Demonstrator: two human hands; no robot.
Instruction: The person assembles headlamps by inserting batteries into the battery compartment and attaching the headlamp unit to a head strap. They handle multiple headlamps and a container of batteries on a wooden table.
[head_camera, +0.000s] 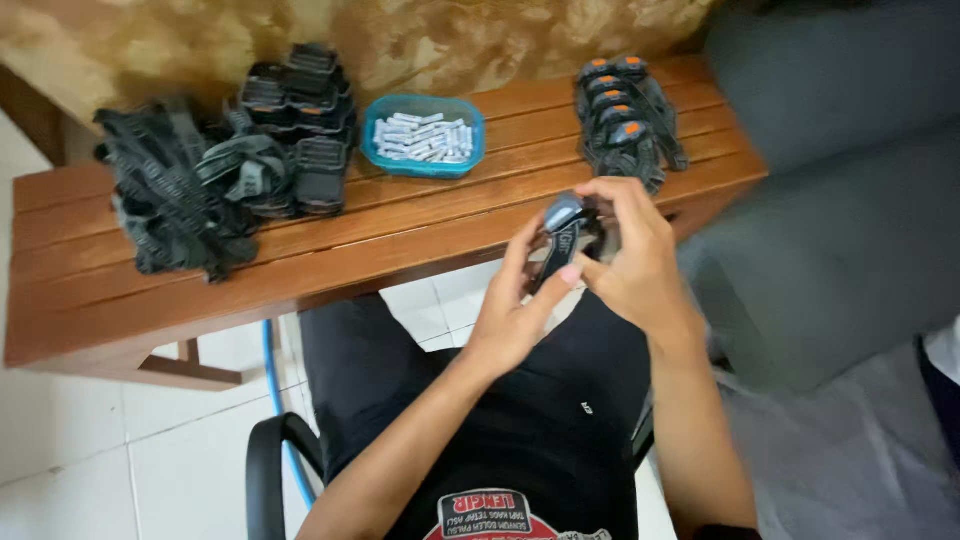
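Note:
Both my hands hold one small black and grey headlamp unit (562, 225) above my lap, just in front of the wooden bench (400, 250). My left hand (515, 305) supports it from below with the thumb against its side. My right hand (630, 255) wraps it from the right, fingers curled over its top. A strap part hangs dark between the hands.
On the bench lie a heap of black straps (170, 195), a stack of black lamp housings (300, 120), a teal tray of small white batteries (424, 135) and a pile of lamps with orange buttons (620, 115). A grey sofa (850, 180) stands right. I sit in a black chair (275, 460).

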